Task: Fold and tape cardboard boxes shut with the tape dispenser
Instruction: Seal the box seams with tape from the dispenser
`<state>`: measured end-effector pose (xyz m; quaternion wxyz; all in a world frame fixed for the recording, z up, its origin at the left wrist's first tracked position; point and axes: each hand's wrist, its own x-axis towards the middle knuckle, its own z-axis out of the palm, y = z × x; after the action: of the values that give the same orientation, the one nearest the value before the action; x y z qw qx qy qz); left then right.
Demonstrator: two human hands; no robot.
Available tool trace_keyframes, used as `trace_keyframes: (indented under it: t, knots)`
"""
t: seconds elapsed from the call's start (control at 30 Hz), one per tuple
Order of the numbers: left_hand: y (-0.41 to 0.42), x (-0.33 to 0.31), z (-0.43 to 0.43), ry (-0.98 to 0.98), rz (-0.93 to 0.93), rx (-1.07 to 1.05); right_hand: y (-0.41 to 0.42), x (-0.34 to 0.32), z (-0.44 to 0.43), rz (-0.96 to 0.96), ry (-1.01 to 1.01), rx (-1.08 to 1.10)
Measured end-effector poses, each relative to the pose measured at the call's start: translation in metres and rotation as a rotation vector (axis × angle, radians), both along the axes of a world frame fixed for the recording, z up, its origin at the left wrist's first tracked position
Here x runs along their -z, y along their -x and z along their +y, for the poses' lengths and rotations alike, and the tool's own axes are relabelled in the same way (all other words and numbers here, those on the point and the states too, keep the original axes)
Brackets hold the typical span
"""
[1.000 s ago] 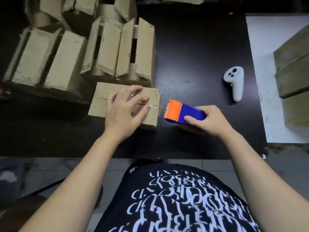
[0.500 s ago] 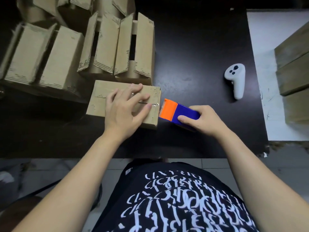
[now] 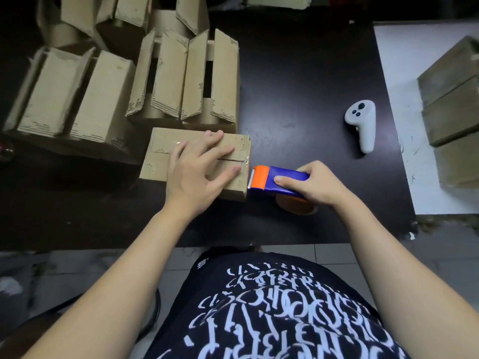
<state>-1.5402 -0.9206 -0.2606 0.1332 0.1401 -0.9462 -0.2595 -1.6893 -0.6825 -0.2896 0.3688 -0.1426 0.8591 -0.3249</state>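
Fingers (image 3: 219, 154) of the left hand (image 3: 194, 174) lie spread and flat on the closed cardboard box (image 3: 160, 164) near the middle of the black table (image 3: 298, 73); the right hand (image 3: 321, 185) curls round the tape dispenser (image 3: 282, 176), its orange nose touching the box edge at 3 o'clock. If the press weakens, the box may slide and the tape (image 3: 242, 164) wrinkle; the cutter (image 3: 251, 178) sits near the thumb (image 3: 233, 173). At 10 to 12 o'clock the open boxes (image 3: 103, 86) crowd it; room lies toward 2 to 5 o'clock.
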Motion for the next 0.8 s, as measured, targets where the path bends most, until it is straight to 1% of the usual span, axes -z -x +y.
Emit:
trace_keyframes:
  t: [0.1, 0.17, 0.3, 0.37, 0.47, 0.53, 0.7, 0.8]
  knots:
    - [0.000, -0.005, 0.002, -0.026, -0.014, -0.006, -0.004, -0.003, 0.006, 0.116, 0.006, 0.193]
    - [-0.001, -0.009, 0.000, -0.082, -0.039, 0.015, -0.003, -0.010, 0.007, 0.172, 0.040, 0.290]
    - [-0.003, -0.029, -0.025, -0.204, -0.084, 0.120, -0.009, -0.023, -0.002, 0.223, 0.183, 0.354]
    - [-0.009, -0.037, -0.045, -0.143, -0.129, 0.149, -0.019, -0.025, -0.011, 0.236, 0.216, 0.353]
    - [-0.019, -0.041, -0.069, 0.043, -0.258, 0.208, -0.034, -0.025, -0.020, 0.262, 0.200, 0.351]
    - [-0.023, -0.042, -0.078, 0.065, -0.307, 0.239, -0.043, -0.026, -0.023, 0.260, 0.205, 0.370]
    - [-0.025, -0.042, -0.077, 0.170, -0.335, 0.253, -0.065, -0.039, -0.038, 0.286, 0.215, 0.483]
    - [-0.039, -0.036, -0.078, 0.138, -0.336, 0.298, -0.077, -0.050, -0.051, 0.340, 0.224, 0.524]
